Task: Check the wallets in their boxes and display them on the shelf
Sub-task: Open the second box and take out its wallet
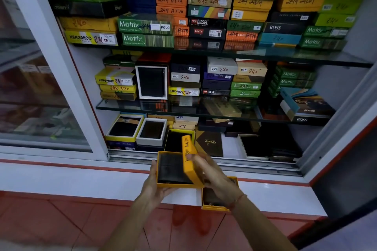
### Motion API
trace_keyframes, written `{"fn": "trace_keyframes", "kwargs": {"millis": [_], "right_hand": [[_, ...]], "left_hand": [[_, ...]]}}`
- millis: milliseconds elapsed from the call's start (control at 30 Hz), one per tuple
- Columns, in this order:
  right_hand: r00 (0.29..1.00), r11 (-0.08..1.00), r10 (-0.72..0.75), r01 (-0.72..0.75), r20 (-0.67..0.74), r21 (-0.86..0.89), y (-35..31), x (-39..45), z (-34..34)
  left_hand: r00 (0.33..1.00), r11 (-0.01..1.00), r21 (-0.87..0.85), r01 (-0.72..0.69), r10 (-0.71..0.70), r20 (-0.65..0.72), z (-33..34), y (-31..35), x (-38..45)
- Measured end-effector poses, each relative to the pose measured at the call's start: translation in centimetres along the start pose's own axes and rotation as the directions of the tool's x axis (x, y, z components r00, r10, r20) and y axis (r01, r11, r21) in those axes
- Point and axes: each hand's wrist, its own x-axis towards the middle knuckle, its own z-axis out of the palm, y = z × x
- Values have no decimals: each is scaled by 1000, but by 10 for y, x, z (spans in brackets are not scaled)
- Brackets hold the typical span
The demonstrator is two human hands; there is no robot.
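Black wallet (173,169) lying in open yellow box (163,184), cupped from below by left hand (152,186) above the ledge (81,181). Right hand (212,175) grips tilted lid (190,157). Second box (214,207) beneath; shelves (122,107) behind.

I'm seeing the yellow box (173,184) at six o'clock looking like matt cardboard, its lifted lid (190,161) the same, and the black wallet (173,169) inside showing a grained, leathery sheen. The glass shelf (142,108) at centre is gleaming, glossy and reflecting, while the white ledge (81,179) at seven o'clock is looking smooth and polished.
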Motion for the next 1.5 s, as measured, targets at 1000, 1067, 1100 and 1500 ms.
{"fn": "trace_keyframes", "kwargs": {"millis": [1000, 1067, 1100, 1500], "right_hand": [[888, 892, -326, 176, -324, -417, 78, 1, 42], [897, 873, -304, 128, -322, -471, 83, 0, 47], [909, 865, -273, 89, -314, -494, 85, 0, 49], [929, 995, -58, 23, -366, -99, 45, 26, 55]], "left_hand": [[933, 771, 627, 109, 139, -333, -42, -5, -3], [912, 736, 664, 131, 174, -372, -42, -9, -2], [915, 734, 667, 127, 173, -365, -43, -10, 0], [997, 598, 802, 4, 64, -52, -44, -6, 11]]}}
